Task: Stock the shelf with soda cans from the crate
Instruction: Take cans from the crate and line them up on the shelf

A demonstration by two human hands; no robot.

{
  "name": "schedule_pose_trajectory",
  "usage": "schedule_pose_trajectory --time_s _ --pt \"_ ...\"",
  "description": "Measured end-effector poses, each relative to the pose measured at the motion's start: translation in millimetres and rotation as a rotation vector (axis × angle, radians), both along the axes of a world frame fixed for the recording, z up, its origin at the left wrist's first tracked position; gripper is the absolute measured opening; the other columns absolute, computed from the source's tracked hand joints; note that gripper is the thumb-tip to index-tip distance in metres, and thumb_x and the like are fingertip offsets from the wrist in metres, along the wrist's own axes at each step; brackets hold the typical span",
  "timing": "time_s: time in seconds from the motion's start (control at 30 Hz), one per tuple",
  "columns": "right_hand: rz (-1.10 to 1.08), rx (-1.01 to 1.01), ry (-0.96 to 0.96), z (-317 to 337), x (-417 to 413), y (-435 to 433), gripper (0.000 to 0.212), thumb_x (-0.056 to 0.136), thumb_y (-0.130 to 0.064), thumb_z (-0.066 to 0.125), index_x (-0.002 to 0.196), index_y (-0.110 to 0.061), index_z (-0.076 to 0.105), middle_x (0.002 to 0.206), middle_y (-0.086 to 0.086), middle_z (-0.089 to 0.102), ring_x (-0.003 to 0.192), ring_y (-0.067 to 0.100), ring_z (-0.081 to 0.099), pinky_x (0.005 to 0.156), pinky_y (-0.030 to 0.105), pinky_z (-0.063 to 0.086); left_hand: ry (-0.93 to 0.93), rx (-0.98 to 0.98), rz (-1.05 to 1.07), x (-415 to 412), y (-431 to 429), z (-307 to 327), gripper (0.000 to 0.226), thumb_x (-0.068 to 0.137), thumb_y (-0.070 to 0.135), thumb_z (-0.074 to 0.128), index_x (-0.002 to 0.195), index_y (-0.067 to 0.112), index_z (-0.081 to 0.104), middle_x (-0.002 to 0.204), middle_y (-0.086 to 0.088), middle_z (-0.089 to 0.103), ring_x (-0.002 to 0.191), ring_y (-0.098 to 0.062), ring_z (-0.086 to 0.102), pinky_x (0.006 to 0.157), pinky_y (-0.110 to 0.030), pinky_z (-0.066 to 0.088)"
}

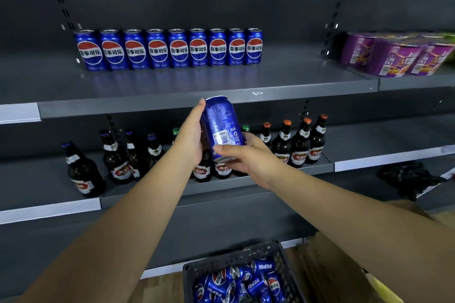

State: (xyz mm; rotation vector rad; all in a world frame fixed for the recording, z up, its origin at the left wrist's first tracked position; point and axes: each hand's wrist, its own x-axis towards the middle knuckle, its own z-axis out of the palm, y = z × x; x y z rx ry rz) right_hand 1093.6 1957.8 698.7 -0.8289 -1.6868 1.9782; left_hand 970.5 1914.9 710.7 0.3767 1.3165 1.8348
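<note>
Right hand [237, 157] grips the lower end of the Pepsi can [221, 123], thumb curled across it; the left hand [193, 135] presses flat along its left side, fingers straight. Can is held just before the shelf [172, 106] edge, long axis near upright, and the free spot at the end of the row of cans [170, 48] lies above and right, nearer the right hand. Barcode faces the camera, logo turned away.

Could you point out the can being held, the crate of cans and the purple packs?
held can [222, 125], head view, blue side above the barcode
crate [234, 257], head view, its dark far wall
purple packs [391, 59], head view, front of the middle pack
</note>
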Motion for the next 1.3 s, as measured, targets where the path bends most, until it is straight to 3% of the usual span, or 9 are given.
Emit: schedule_pose_trajectory --time_s 0.17,0.3,0.43,0.6,0.7,0.83,0.97,1.13,1.3 --pt "-0.123 0.317 -0.122 3 -8 -9 0.058 0.066 -0.018 0.085 0.112 -0.012 0.05 0.105 0.005 0.065 0.091 0.018 0.063 0.081 0.027 0.051 0.079 -0.036 0.063 8 1 10 0.081 0.062 0.066 0.068 0.12 0.012 0.056 0.104 -0.009 0.069 0.086 -0.025 0.069 0.079 -0.042 0.057" --pt "0.004 0.118 -0.168 5 -6 -7 0.061 0.069 -0.018 0.083 0.115 -0.012 0.044 0.111 0.007 0.065 0.098 0.022 0.066 0.088 0.036 0.052 0.101 -0.071 0.107 8 -5 7 0.057 0.077 0.049 0.07 0.115 0.007 0.057 0.096 -0.011 0.068 0.073 -0.022 0.069 0.062 -0.033 0.057" --pt "0.221 -0.147 -0.097 9 9 -1 0.037 0.08 -0.026 0.07 0.112 -0.011 0.06 0.098 0.005 0.07 0.085 0.016 0.066 0.075 0.03 0.053 0.056 -0.071 0.069 2 -9 2 0.047 0.08 0.047 0.067 0.107 0.01 0.06 0.095 -0.012 0.07 0.076 -0.025 0.069 0.064 -0.034 0.056" --pt "0.275 -0.146 -0.064 10 7 -4 0.022 0.085 -0.024 0.066 0.105 -0.015 0.063 0.096 0.006 0.071 0.088 0.019 0.066 0.089 0.037 0.053 -0.016 -0.035 -0.063 3 -12 5 0.049 0.083 0.054 0.058 0.105 0.011 0.066 0.085 -0.01 0.073 0.07 -0.022 0.07 0.061 -0.032 0.059" --pt "0.151 -0.139 -0.008 12 2 -9 0.026 0.084 -0.016 0.069 0.106 -0.012 0.055 0.097 0.007 0.07 0.085 0.021 0.067 0.089 0.039 0.054 -0.026 -0.026 -0.113 3 -12 9 0.045 0.085 0.057 0.054 0.094 0.014 0.066 0.079 -0.006 0.074 0.067 -0.02 0.07 0.063 -0.031 0.058" --pt "0.02 0.138 -0.093 14 -3 -10 0.038 0.079 -0.021 0.075 0.106 -0.017 0.048 0.106 0.003 0.065 0.088 0.014 0.064 0.077 0.024 0.052 0.065 -0.038 -0.121 6 -11 17 0.055 0.074 0.063 0.059 0.101 0.016 0.064 0.103 -0.009 0.072 0.088 -0.022 0.07 0.083 -0.038 0.055" --pt "0.037 0.273 -0.107 13 1 -10 0.055 0.075 -0.028 0.079 0.117 -0.014 0.046 0.11 -0.001 0.063 0.088 0.006 0.061 0.069 0.015 0.048 0.146 -0.017 -0.013 12 -10 19 0.05 0.074 0.057 0.066 0.1 0.014 0.063 0.087 -0.006 0.073 0.071 -0.017 0.071 0.065 -0.03 0.057" --pt "0.16 0.132 -0.024 16 1 -2 0.074 0.058 -0.042 0.082 0.121 -0.016 0.054 0.108 0.0 0.071 0.097 0.017 0.069 0.093 0.034 0.051 0.121 0.08 -0.072 12 -13 24 0.066 0.051 0.06 0.066 0.096 0.013 0.065 0.083 -0.008 0.073 0.07 -0.02 0.071 0.067 -0.033 0.055" --pt "0.063 0.193 0.01 19 -3 -4 0.046 0.063 -0.026 0.083 0.103 -0.016 0.062 0.098 0.003 0.072 0.088 0.018 0.069 0.088 0.034 0.053 0.092 0.126 -0.071 14 -16 24 0.076 0.054 0.059 0.068 0.112 0.01 0.062 0.095 -0.011 0.072 0.079 -0.023 0.071 0.068 -0.034 0.057"
